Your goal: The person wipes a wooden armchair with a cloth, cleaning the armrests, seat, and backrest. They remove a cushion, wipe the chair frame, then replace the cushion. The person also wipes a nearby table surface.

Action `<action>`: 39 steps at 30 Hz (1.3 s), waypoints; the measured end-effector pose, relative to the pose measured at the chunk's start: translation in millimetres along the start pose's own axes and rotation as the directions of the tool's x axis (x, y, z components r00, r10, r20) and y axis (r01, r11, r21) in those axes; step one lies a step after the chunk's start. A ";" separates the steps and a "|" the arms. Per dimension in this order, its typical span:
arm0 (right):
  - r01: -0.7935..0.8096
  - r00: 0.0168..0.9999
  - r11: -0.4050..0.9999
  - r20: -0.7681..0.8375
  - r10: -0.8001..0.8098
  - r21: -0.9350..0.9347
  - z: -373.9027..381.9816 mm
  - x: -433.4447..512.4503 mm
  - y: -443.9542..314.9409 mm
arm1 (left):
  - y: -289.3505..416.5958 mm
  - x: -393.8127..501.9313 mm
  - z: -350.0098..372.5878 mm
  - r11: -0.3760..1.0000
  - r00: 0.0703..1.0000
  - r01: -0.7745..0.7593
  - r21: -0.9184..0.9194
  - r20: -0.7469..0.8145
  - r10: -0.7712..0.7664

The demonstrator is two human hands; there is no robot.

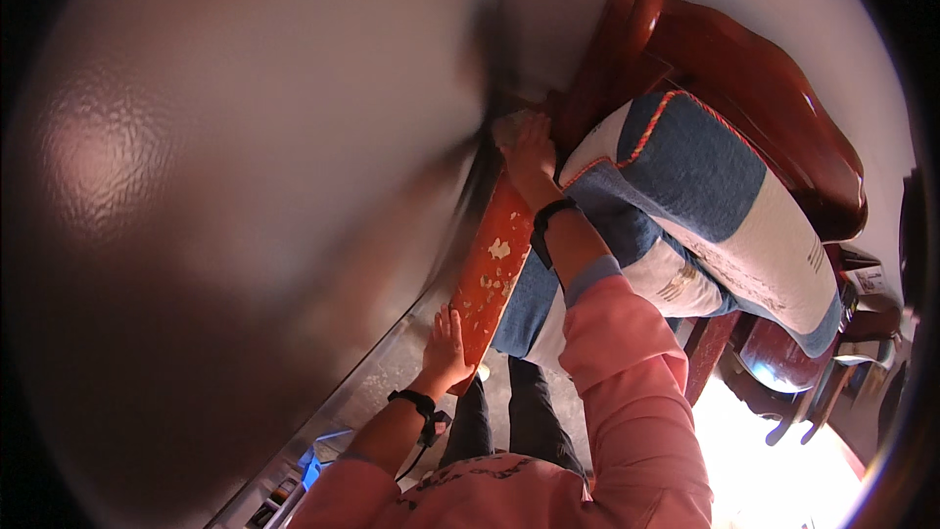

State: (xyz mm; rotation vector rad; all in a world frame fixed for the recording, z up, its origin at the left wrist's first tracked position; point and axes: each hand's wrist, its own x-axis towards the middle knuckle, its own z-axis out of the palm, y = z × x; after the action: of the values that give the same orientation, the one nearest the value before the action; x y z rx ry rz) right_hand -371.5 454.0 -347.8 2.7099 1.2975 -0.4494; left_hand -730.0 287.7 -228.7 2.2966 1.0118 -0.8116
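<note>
A red-painted wooden armrest [492, 272], its paint chipped in several spots, slants away from me beside a cushioned seat. Toward its far end my right hand [530, 150] presses on a greyish cloth [508, 126], which is mostly covered by the fingers. At the near end my left hand [446, 349] lies against the armrest's left edge, fingers extended and holding nothing. Both wrists wear black bands. Right of the armrest is a blue-and-white patchwork seat cushion [690, 162] with red-and-yellow cord trim, below a glossy carved wooden backrest [764, 88].
A large grey textured panel [257, 162] stands close along the armrest's left side, leaving a narrow gap. Low at the left, a blue object [312, 466] sits near the panel's lower edge. Dark wooden furniture [782, 356] is at the right, beside brightly lit floor.
</note>
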 end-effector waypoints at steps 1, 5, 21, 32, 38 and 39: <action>-0.107 0.994 0.994 0.020 0.106 0.020 -0.2 8.9 -5.3 | -0.2 0.1 -1.6 1.000 1.000 -0.007 -0.014 -0.002 0.007; -0.018 1.000 0.979 -0.018 0.015 -0.202 -21.4 42.2 -7.8 | -0.8 -0.2 -5.8 0.999 0.999 0.001 -0.035 0.038 0.000; 0.108 0.980 0.972 -0.144 -0.139 -0.207 -13.8 -53.0 -4.9 | 2.8 -0.1 -1.2 0.999 1.000 0.024 -0.024 0.003 -0.024; 0.032 0.959 0.998 -0.278 -0.048 -0.062 21.5 -69.3 25.2 | -4.2 1.2 13.1 0.999 0.998 0.041 0.002 0.042 -0.042; 0.161 0.951 0.981 -0.283 -0.125 0.107 30.9 -120.4 24.9 | -3.8 3.8 15.7 0.996 0.995 0.076 0.052 0.063 -0.080; 0.209 0.938 0.973 -0.299 -0.173 0.093 39.4 -145.0 23.6 | -3.1 5.0 13.4 0.996 0.993 0.073 0.052 0.092 -0.078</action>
State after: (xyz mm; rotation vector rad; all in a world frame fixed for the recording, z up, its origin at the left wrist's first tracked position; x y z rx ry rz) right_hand -447.8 322.5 -341.4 2.8459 1.6706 -0.1537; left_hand -733.9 283.4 -242.1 2.2493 1.0531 -0.9755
